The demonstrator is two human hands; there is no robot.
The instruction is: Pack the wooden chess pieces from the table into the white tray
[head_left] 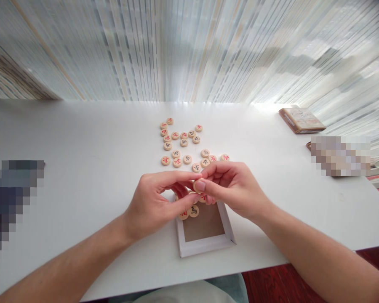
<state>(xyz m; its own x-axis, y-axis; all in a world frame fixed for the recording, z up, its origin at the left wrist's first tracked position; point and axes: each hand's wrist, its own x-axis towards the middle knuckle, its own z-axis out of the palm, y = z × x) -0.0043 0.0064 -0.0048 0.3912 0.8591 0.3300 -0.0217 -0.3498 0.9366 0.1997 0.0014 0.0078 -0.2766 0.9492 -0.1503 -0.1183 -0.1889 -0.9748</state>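
Head view: round piece (195,185) between hands (235,189), facing direction unclear

My left hand (159,202): bare; slim, long fingers and a smooth, rounded back;
My right hand (233,185): bare as well; slender fingers, with a short, rounded thumbnail (201,185) showing;
My left forearm (91,252): slim, smooth and uncovered, widening gently from the wrist;
My right forearm (316,248): likewise slim and uncovered;
My clothes: soft, off-white cloth (177,293) over my lap; muted grey-teal fabric (229,286) beside it
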